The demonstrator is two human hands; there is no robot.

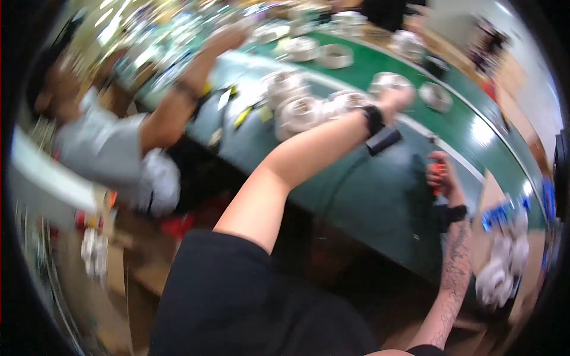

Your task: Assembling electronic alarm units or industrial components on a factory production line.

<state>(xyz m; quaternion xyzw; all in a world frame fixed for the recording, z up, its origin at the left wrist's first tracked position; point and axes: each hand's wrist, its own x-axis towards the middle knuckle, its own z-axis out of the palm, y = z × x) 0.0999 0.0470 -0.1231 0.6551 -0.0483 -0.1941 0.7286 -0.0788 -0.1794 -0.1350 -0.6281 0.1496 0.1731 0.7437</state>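
Note:
My left arm stretches across the green table, and my left hand [396,102] is at a white round part [386,80] on the green belt. Motion blur smears its fingers, so whether they grip the part is unclear. Below that wrist lies a black cylindrical thing [384,141], with what looks like a dark cable trailing from it. My right hand [440,173] is closed around a red-handled tool [438,168] whose thin dark end points away from me. Left of my left forearm stand several stacked white round parts [300,113].
More white rings [334,56] sit along the belt [368,56], one [435,97] farther right. A co-worker's arm [181,98] reaches over the table at left, near yellow-handled tools [242,117]. Bagged white parts [496,282] and a blue-labelled item [497,216] are at right.

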